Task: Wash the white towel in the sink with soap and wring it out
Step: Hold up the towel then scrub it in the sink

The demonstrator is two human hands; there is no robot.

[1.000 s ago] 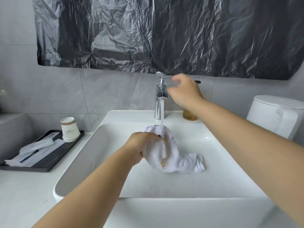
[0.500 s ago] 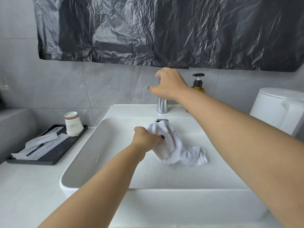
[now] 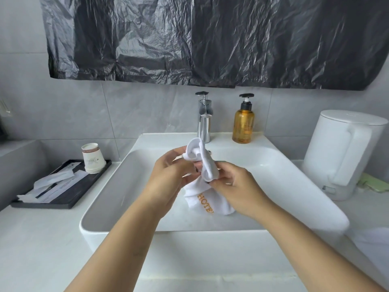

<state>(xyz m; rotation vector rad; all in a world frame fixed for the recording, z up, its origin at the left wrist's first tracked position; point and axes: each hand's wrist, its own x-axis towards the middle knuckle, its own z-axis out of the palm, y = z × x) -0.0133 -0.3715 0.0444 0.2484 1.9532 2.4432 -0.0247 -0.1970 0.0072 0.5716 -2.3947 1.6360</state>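
A small white terry towel (image 3: 203, 165) with orange embroidered lettering was held bunched between both hands above the basin of the white rectangular ceramic sink (image 3: 273, 178). The left hand (image 3: 168, 178) was curled around the towel's upper part from the left, fingers wrapped against the cloth. The right hand (image 3: 233, 186) pinched the middle of the towel from the right, thumb and fingers closed on the fabric. The two hands were close together, almost touching, with the cloth between them. A rounded fold of the towel rose above the left hand's fingers, while the lettered end hung down below both hands toward the basin floor; whether it touched the floor could not be told.

Directly beyond the hands a chrome single-lever tap (image 3: 204, 119) was seen on the sink's back ledge. Just right of it, beyond the right hand, an amber plastic pump bottle with a black pump head (image 3: 243, 123) was stood. Well to the right of the right hand a white plastic electric kettle (image 3: 341, 152) was placed on the counter. Well to the left of the left hand a flat black rectangular tray (image 3: 69, 194) was laid, bearing a stack of inverted white paper cups (image 3: 92, 158) and white paper sachets (image 3: 54, 182). Above everything, crumpled black plastic sheeting (image 3: 210, 39) was hung across the grey tiled wall.
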